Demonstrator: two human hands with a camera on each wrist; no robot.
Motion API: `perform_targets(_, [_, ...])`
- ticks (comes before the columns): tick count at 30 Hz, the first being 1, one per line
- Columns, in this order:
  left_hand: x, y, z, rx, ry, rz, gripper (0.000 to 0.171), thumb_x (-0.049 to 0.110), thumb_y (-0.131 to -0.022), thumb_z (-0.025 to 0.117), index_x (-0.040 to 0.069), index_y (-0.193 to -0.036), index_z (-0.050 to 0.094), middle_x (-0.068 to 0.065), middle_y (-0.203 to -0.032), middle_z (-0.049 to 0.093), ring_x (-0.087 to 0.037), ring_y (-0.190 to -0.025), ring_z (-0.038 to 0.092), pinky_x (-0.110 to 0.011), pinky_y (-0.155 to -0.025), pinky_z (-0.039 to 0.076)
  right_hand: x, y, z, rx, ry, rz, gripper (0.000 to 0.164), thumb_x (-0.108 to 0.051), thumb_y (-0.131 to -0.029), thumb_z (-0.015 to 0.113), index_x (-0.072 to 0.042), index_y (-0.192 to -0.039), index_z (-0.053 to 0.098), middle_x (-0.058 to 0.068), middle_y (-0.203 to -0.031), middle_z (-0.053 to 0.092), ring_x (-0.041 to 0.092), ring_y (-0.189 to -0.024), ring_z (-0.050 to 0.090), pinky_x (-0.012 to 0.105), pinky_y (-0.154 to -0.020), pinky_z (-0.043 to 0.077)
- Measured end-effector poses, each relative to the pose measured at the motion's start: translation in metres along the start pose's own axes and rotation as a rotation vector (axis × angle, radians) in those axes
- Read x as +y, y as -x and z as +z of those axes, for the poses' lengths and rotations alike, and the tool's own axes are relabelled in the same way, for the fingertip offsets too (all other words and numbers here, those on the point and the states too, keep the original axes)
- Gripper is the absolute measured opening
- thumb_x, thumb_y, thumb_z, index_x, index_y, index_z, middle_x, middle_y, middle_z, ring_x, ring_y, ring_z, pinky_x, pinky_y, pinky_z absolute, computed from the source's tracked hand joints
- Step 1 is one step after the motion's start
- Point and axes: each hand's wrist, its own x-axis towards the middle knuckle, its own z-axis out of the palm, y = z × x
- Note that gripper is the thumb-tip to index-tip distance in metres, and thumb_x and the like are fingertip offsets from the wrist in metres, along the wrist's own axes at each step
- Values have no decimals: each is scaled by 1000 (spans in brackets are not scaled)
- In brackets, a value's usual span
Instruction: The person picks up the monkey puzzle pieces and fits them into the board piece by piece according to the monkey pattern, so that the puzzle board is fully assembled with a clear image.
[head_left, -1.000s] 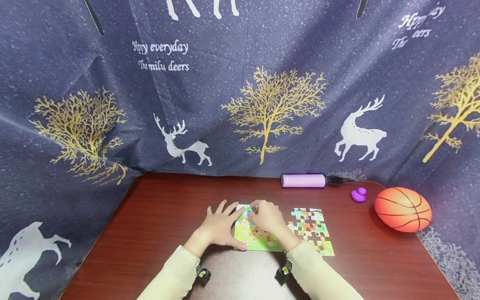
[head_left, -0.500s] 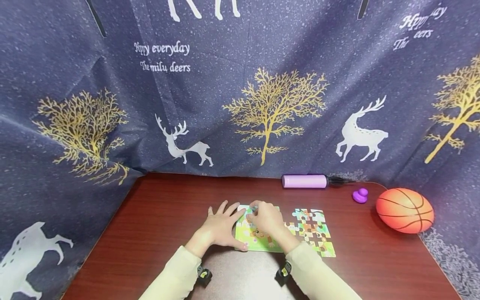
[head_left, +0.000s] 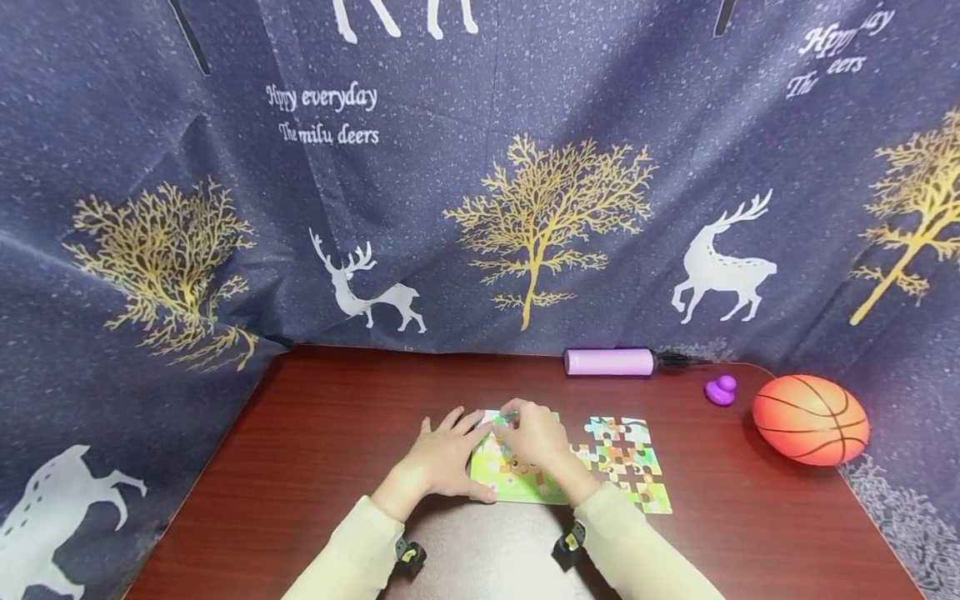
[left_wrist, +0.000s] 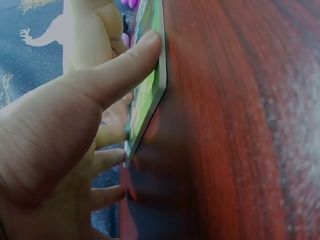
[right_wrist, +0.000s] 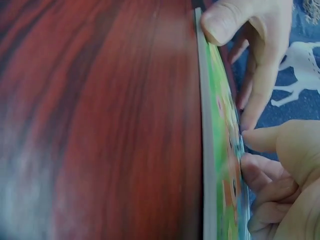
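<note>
A jigsaw puzzle board with a bright green cartoon picture lies flat on the table. My left hand is spread at its left side, the thumb resting on the near left corner and the other fingers along the left and far edge. Over the upper part of the board, my right hand has its fingers curled and pinches a small bluish puzzle piece, mostly hidden by the fingertips. In the right wrist view, the right thumb and fingers touch the picture surface, close to a left fingertip.
Several loose puzzle pieces lie right of the board, some close together. Farther back are a lilac hand pump, a purple rubber duck and an orange basketball. A dark patterned cloth hangs behind the table.
The left hand's fingers have shifted slightly right, closer to the right fingertips. The right hand stays almost in place over the upper board.
</note>
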Motion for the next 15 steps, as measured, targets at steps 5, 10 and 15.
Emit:
perform_targets(5, [-1,-2,3,-10,23,-2,106,78,-73,77,30,-160,43,-3,-168,30,-39,-153,25,-81,-106,27,16,5,-16,16,-99,-13,24,-28,-93,77,-15,-113,76,-9,-76,66,10,-56,55,32,-52,45])
perform_targets(10, [2,-1,-1,-13,32,1,104,76,-73,78,28,-159,45,-3,-168,30,-40,-153,25,-81,-105,28,42,8,-39,49,-106,27,26,-27,-92,78,-12,-113,75,-9,-77,67,11,-57,55,32,-55,45])
perform_targets(15, [3,-1,-3,-20,28,9,105,75,-74,78,27,-160,44,0,-169,29,-41,-153,25,-81,-105,27,66,15,-67,53,-74,100,35,-32,-93,78,-9,-119,73,-6,-75,64,13,-56,54,33,-56,44])
